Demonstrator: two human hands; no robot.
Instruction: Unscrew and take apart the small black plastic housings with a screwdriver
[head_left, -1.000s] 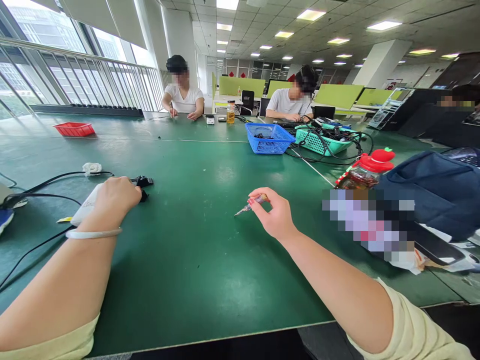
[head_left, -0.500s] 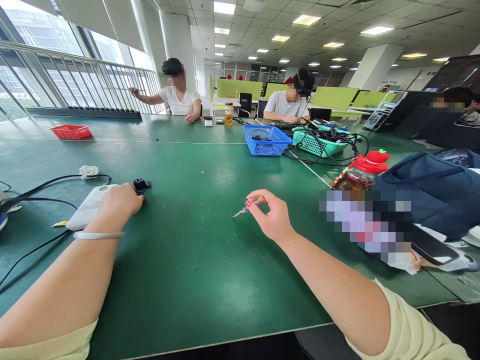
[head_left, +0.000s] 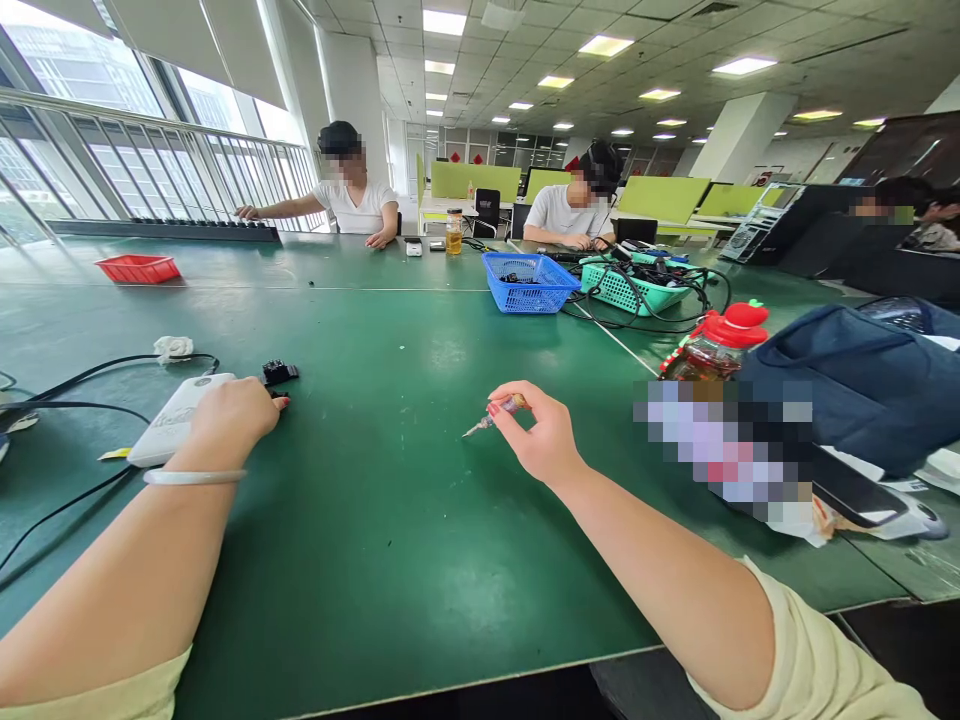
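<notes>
My right hand (head_left: 541, 432) pinches a small screwdriver (head_left: 495, 414) with a brownish handle. Its thin metal tip points left and down, close to the green table (head_left: 420, 560). On the left, my left hand (head_left: 238, 408) is closed, palm down, wearing a white bangle. A small dark bit shows at its fingertips; what it is stays hidden. Just beyond these fingers lies a small black ridged block (head_left: 279, 372). A white power bank (head_left: 166, 422) sits under or against the back of that hand, partly covered by it.
Black cables (head_left: 82, 378) and a crumpled white wad (head_left: 174, 347) lie at left. Further back are a red tray (head_left: 138, 268), a blue basket (head_left: 529, 284) and a cable-filled green basket (head_left: 634, 288). A red-lidded bottle (head_left: 712, 340), a navy bag (head_left: 862, 385) and a phone (head_left: 855, 485) are at right.
My left hand has drawn slightly back from the black block, showing more of it. A co-worker's raised hand has come down towards the long black strip. My right hand stays nearly still.
</notes>
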